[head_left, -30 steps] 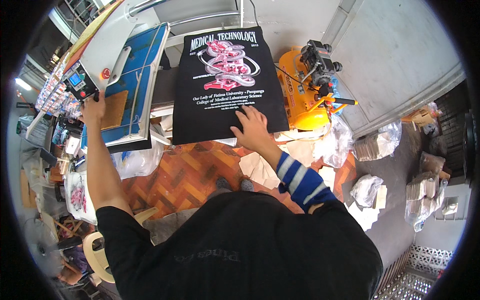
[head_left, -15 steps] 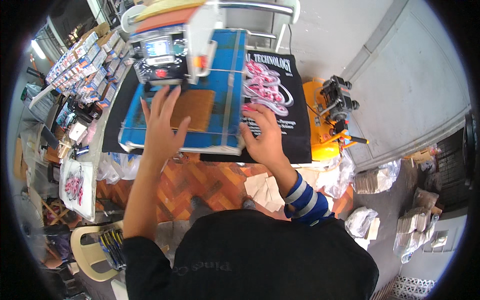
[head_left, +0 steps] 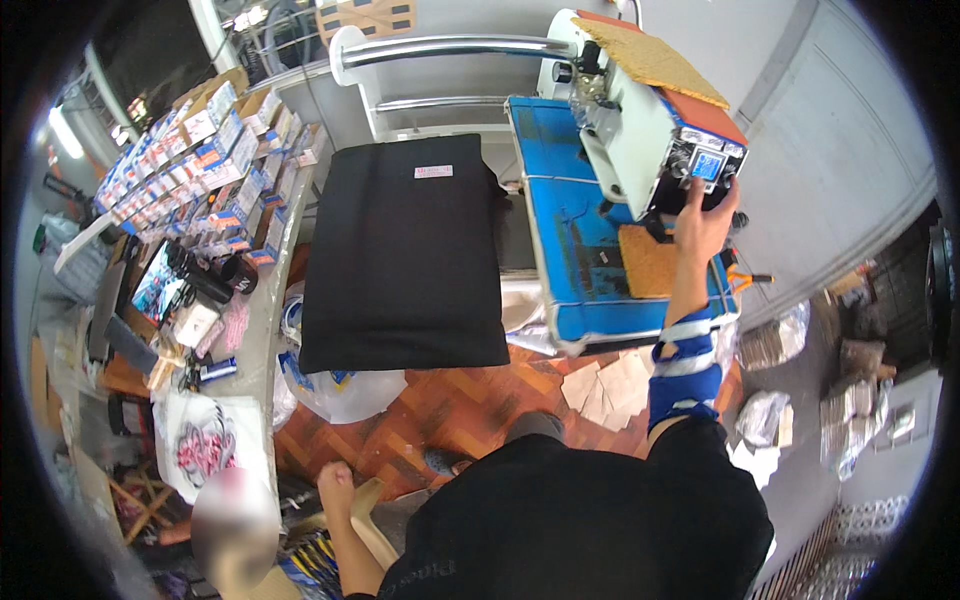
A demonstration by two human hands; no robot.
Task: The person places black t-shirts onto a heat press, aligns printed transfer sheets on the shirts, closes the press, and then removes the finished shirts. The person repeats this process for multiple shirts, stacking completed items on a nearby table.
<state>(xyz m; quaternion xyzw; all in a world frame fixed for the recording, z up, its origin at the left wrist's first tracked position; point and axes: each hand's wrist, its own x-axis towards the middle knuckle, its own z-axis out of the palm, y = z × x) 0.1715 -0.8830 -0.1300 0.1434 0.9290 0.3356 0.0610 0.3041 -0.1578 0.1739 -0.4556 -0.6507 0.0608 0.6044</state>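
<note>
A heat press head [head_left: 640, 120], white with an orange top and a small screen on its front, stands over a blue plate [head_left: 560, 230] on the right. My right hand [head_left: 703, 235] reaches up to its front panel, fingers apart and touching it beside the screen. A brown pad [head_left: 648, 262] lies on the blue plate below the head. To the left, black cloth [head_left: 405, 260] with a small pale label is spread flat. My left hand [head_left: 338, 485] is closed in a fist low at the left, nothing visible in it, beside a cream plastic chair [head_left: 372, 525].
A metal rail [head_left: 460, 48] runs behind the press. Stacked boxes [head_left: 225, 150] and a white printed sheet [head_left: 215, 440] rest on the left-hand table. Brown paper sheets [head_left: 608, 392] lie on the floor. Another person's blurred head [head_left: 235, 530] is at lower left.
The press head and blue plate have shifted from left to right, uncovering the labelled black cloth; the pink-printed cloth is now out of sight. My left hand has dropped; my right has risen to the panel.
</note>
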